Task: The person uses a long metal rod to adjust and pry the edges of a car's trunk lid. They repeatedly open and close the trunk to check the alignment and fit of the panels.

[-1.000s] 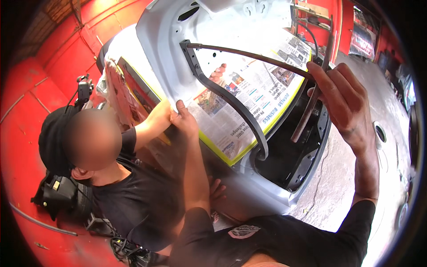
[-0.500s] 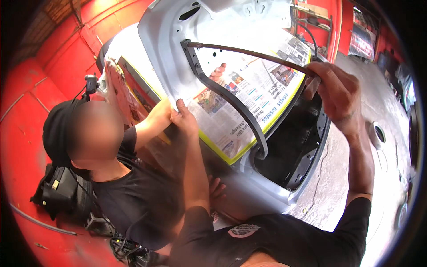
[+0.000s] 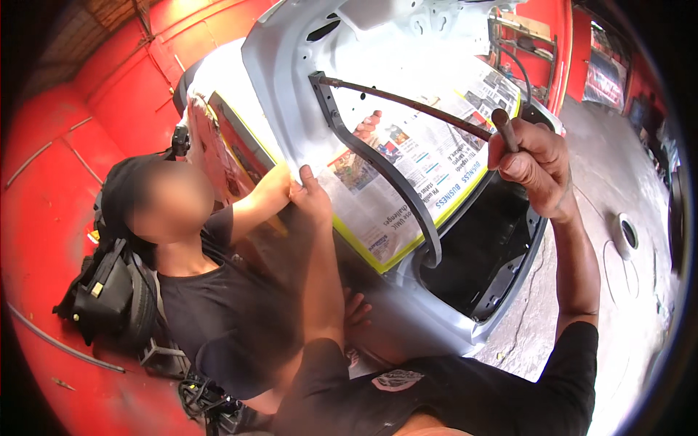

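Co-worker's far hand [image 3: 369, 123] mostly hidden behind white car door [image 3: 291, 109]; co-worker's legs hidden below the door; door's top cut off.
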A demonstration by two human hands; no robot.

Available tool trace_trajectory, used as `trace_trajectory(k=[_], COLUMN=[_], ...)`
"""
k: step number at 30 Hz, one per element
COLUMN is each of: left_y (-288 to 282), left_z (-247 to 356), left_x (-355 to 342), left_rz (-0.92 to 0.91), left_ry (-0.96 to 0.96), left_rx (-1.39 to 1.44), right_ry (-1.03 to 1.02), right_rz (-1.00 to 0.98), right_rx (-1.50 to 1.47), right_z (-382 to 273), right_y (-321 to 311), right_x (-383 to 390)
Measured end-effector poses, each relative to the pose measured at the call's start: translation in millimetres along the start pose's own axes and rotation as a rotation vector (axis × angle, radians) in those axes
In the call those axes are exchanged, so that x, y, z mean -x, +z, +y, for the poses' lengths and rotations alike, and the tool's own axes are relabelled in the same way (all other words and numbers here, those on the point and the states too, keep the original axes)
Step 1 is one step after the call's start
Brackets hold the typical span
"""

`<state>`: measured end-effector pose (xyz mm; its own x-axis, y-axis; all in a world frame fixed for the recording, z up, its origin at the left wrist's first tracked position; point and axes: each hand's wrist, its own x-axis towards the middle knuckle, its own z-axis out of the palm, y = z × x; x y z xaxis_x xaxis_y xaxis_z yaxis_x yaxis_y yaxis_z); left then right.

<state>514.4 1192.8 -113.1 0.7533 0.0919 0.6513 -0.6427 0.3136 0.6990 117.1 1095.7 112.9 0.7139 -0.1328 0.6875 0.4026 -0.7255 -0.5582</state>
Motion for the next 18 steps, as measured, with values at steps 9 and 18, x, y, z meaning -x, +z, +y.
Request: trace_trajectory(k=[9, 18], left_y=[3.7, 5.8], left_z=[23.0, 23.4], left_x=[6.2, 5.1], left_rz=[-0.015, 0.013], left_ry=[-0.093, -0.101], left_rx=[0.065, 0.036], right_ry=[0.109, 0.154], right_rz=[0.244, 0.403], right_rx=[-0.405, -0.671], right_z=[11.7, 10.8], right_y=[23.8, 44.5], right_x=[8.3, 10.5])
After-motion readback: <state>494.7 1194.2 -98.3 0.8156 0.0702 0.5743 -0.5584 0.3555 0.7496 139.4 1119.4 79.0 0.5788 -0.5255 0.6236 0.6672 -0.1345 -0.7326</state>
